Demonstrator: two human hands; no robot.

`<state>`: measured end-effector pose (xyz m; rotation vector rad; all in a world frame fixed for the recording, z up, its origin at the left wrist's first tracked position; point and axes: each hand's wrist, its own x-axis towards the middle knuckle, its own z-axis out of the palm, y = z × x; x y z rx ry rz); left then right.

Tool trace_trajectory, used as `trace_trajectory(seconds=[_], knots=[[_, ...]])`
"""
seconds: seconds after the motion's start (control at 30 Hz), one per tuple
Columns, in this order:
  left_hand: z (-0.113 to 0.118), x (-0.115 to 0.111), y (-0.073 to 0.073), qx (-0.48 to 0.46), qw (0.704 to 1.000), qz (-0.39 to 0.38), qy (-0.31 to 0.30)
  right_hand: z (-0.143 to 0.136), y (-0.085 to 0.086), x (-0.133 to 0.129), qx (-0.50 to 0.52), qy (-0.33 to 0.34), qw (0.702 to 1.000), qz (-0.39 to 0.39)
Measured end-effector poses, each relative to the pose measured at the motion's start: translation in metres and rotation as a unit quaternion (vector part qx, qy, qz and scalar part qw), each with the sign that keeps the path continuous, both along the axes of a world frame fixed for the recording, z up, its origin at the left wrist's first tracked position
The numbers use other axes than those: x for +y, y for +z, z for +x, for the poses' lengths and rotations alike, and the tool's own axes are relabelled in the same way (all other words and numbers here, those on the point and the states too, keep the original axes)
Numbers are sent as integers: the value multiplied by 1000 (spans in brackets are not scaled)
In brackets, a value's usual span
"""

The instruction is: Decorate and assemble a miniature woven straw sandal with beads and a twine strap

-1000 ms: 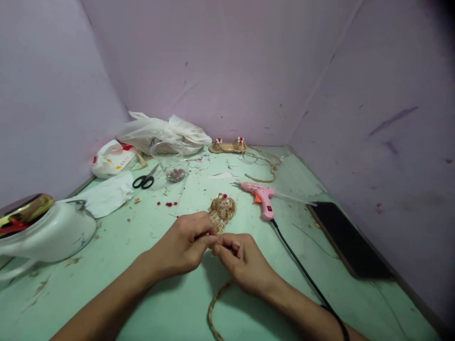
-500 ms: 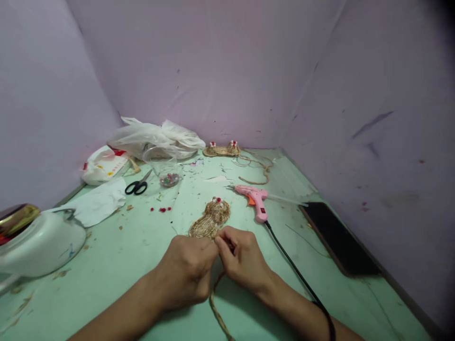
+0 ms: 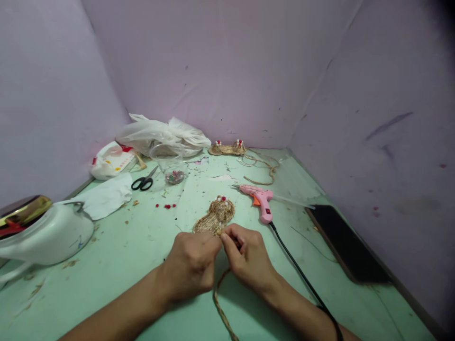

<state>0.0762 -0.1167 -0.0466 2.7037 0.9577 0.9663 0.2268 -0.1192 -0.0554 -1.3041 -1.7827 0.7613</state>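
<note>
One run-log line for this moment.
left hand: curled; right hand: pinched; grasp: obscured; beaded rope piece: just beyond hands; rope tail: between forearms; glue gun: lying right of piece

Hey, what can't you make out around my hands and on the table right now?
All in the head view:
Left fingertips: hidden by the left hand's own knuckles, so any grip is unclear.
Woven piece's near edge: hidden behind the hands.
Twine: upper end hidden by the right hand, lower end cut off by the bottom edge.
White pot: cut off by the left edge.
Box lettering: too small.
</note>
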Motion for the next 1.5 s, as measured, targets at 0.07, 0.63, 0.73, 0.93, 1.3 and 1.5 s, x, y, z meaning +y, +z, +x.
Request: trace_trajectory(seconds=[0.07,0.63,0.73,0.93,1.3,1.5], knots=[[-4,1,2,17,1000,4,-20,1,-1,0,-42,48,998,16],[6,3,-11,-47,998,-2,35,-6,0,0,152,-57,981,-108],[4,5,-14,17,994,101,33,-7,-2,3,150,-62,977,-142],[-6,11,3,72,996,3,-55,0,-7,4,28,27,990,-138],[2,18,14,-332,759,-558,40,2,3,0,365,141,880,-268],[12,7,15,-360,787,-481,139,-8,-8,2,433,32,857,-276]])
